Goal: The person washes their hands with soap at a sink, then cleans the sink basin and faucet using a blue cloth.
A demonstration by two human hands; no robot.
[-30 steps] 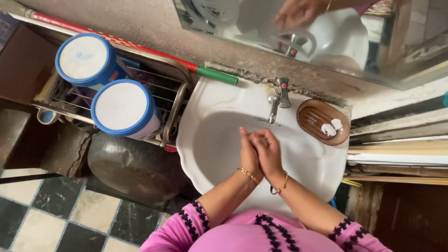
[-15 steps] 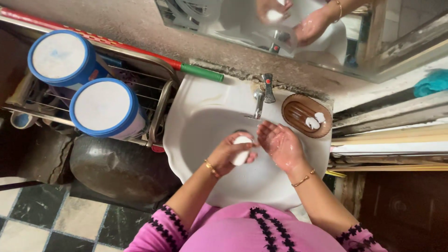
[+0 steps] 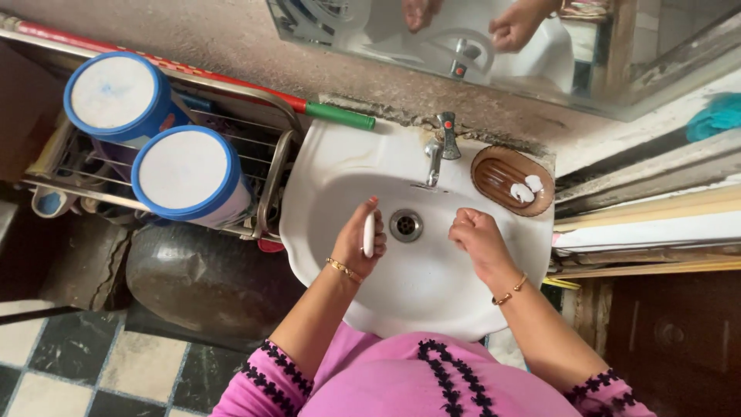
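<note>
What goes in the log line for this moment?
left hand: holds white soap bar | right hand: closed, empty | both over sink

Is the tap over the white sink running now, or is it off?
Off, as far as visible: no stream falls from the tap into the sink.

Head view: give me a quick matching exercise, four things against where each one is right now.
Things:
1. bar of soap
2. soap dish
3. drain
4. blue-rimmed tubs

Places:
A. on the wire rack left of the sink
B. in the left hand
C. on the sink rim, right of the tap
D. in the basin, between the left hand and the right hand

Pairs: 1-B, 2-C, 3-D, 4-A
</note>
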